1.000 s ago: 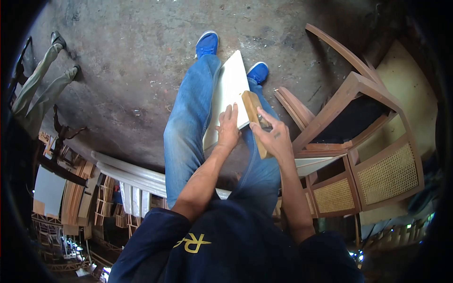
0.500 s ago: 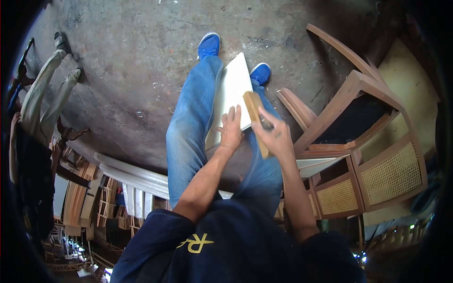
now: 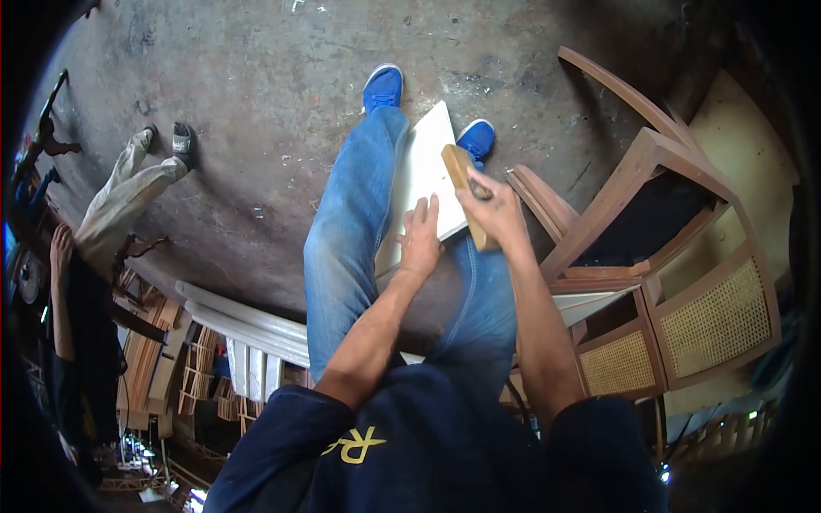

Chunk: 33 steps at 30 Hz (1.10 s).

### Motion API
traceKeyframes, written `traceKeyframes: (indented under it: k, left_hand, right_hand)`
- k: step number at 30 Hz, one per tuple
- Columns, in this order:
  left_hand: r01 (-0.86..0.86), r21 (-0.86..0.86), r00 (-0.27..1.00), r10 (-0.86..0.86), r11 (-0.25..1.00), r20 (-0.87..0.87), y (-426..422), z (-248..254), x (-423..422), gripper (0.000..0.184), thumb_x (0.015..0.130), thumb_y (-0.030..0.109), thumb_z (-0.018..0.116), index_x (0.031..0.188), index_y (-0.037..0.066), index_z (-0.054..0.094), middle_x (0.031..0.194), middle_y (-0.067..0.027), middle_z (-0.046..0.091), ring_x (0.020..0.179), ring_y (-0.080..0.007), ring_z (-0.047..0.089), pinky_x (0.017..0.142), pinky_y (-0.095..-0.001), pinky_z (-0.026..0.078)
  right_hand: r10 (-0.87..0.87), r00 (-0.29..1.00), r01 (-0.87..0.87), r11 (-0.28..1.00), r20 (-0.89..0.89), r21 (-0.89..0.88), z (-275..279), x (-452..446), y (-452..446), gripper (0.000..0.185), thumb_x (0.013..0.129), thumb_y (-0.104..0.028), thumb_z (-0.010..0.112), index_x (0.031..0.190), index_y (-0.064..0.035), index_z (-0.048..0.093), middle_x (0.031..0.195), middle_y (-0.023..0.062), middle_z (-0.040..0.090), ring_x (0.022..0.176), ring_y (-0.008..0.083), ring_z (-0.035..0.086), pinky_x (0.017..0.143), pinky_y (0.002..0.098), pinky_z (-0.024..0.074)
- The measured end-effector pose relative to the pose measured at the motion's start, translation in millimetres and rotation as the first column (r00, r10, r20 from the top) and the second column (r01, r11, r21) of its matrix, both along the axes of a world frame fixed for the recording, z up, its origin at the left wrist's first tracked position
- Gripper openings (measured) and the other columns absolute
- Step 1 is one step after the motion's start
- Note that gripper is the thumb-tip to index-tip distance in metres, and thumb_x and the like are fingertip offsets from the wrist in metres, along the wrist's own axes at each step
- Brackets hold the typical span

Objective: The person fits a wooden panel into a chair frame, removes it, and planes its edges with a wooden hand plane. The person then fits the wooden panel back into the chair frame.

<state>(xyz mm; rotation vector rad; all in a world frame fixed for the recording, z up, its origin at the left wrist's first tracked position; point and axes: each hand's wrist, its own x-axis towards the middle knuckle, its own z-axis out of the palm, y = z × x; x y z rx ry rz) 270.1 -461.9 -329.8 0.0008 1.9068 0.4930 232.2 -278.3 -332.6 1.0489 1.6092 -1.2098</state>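
A white board (image 3: 425, 162) stands between my legs, its long edge facing right. My left hand (image 3: 420, 237) lies on the board's lower part, fingers spread, pressing against its face. At the board's right edge my right hand (image 3: 493, 205) grips a wooden hand plane (image 3: 456, 164), a long block with a dark part near my fingers. The plane lies along the edge, its lower end near my right thigh. The contact between the plane's underside and the board is hidden.
Wooden chair frames (image 3: 603, 205) with woven cane panels (image 3: 714, 329) are on the right. White wrapped lengths (image 3: 244, 321) lie at lower left, near stacked wood pieces (image 3: 158, 363). A person in light trousers (image 3: 128, 201) is at the far left.
My right hand and the plane have moved up along the board's edge, away from my body. My left hand stays on the board. The person at the left has stepped to the right.
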Motion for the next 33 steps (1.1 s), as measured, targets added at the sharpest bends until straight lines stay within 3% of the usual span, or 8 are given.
traceKeyframes:
  k: [3,10,14,20,23,27,30,33]
  left_hand:
    - [-0.017,0.016,1.000,0.017,1.000,0.014,-3.7,12.3,15.5,0.101,0.063,-0.006,0.080,0.149,0.013,0.030,0.143,-0.0112,0.035,0.127,-0.0405,0.039,0.087,-0.0719,0.046]
    - [-0.023,0.010,1.000,0.023,1.000,-0.001,1.0,-0.6,2.3,0.101,0.064,-0.006,0.079,0.150,0.012,0.028,0.147,-0.0128,0.033,0.129,-0.0411,0.038,0.089,-0.0718,0.044]
    - [-0.013,0.024,0.998,0.014,1.000,-0.063,-0.2,2.9,5.0,0.095,0.061,-0.010,0.071,0.147,0.005,0.034,0.142,-0.0209,0.042,0.123,-0.0440,0.045,0.102,-0.0504,0.043]
    - [0.019,0.013,0.998,-0.018,1.000,-0.055,0.7,-5.5,9.3,0.093,0.061,-0.011,0.068,0.147,0.004,0.034,0.141,-0.0238,0.042,0.123,-0.0443,0.044,0.104,-0.0476,0.042]
    - [-0.009,0.030,0.999,0.010,1.000,-0.032,-2.1,-1.7,4.1,0.094,0.060,-0.012,0.068,0.147,0.004,0.034,0.141,-0.0246,0.042,0.124,-0.0444,0.044,0.104,-0.0484,0.042]
    - [0.006,-0.002,1.000,-0.006,1.000,-0.002,3.8,1.1,3.4,0.097,0.060,-0.010,0.071,0.148,0.006,0.032,0.145,-0.0237,0.039,0.127,-0.0444,0.042,0.105,-0.0499,0.041]
    - [-0.018,0.001,1.000,0.018,1.000,0.023,2.8,4.2,3.9,0.100,0.065,-0.007,0.077,0.150,0.011,0.028,0.147,-0.0131,0.033,0.130,-0.0408,0.037,0.090,-0.0742,0.043]
    - [-0.029,0.006,1.000,0.029,1.000,0.002,5.1,7.0,2.4,0.100,0.061,-0.010,0.070,0.150,0.008,0.030,0.149,-0.0233,0.036,0.131,-0.0445,0.040,0.104,-0.0531,0.041]
  right_hand:
    - [0.022,0.993,-0.018,0.999,0.113,-0.032,-49.8,16.2,7.0,0.063,0.076,-0.040,0.073,0.129,-0.0077,0.063,0.108,0.0267,0.069,0.104,0.0288,0.069,0.090,0.0357,0.0508]
    - [-0.009,0.994,0.012,0.999,-0.113,0.030,82.7,4.7,-2.3,0.059,0.077,-0.033,0.074,0.128,-0.0054,0.063,0.117,0.0260,0.066,0.111,0.0309,0.066,0.095,0.0357,0.0493]
    - [-0.037,0.992,0.040,0.999,-0.118,0.024,-29.0,14.3,-5.1,0.061,0.076,-0.034,0.076,0.126,-0.0038,0.063,0.113,0.0253,0.068,0.107,0.0284,0.068,0.091,0.0346,0.0511]
    - [0.168,0.985,-0.170,0.974,0.026,0.152,-202.0,7.9,-6.1,0.059,0.078,-0.031,0.078,0.129,-0.0054,0.063,0.107,0.0202,0.070,0.087,0.0212,0.068,0.080,0.0315,0.0541]
    - [-0.039,0.999,0.039,0.999,0.031,0.030,-229.5,36.7,-8.2,0.067,0.074,-0.046,0.076,0.130,-0.0110,0.063,0.103,0.0210,0.071,0.099,0.0269,0.069,0.090,0.0337,0.0523]
    - [0.009,0.998,-0.008,1.000,0.057,-0.012,-100.0,17.7,5.7,0.064,0.075,-0.043,0.075,0.129,-0.0101,0.063,0.103,0.0229,0.071,0.091,0.0253,0.070,0.082,0.0341,0.0524]
    - [-0.010,0.996,0.011,1.000,-0.084,0.007,6.4,14.2,4.4,0.061,0.079,-0.035,0.074,0.128,-0.0021,0.061,0.113,0.0261,0.068,0.102,0.0285,0.069,0.087,0.0350,0.0521]
    - [0.052,0.995,-0.052,0.999,-0.090,0.002,78.2,9.2,8.3,0.060,0.080,-0.032,0.073,0.130,-0.0007,0.059,0.119,0.0262,0.065,0.114,0.0325,0.064,0.094,0.0375,0.0496]
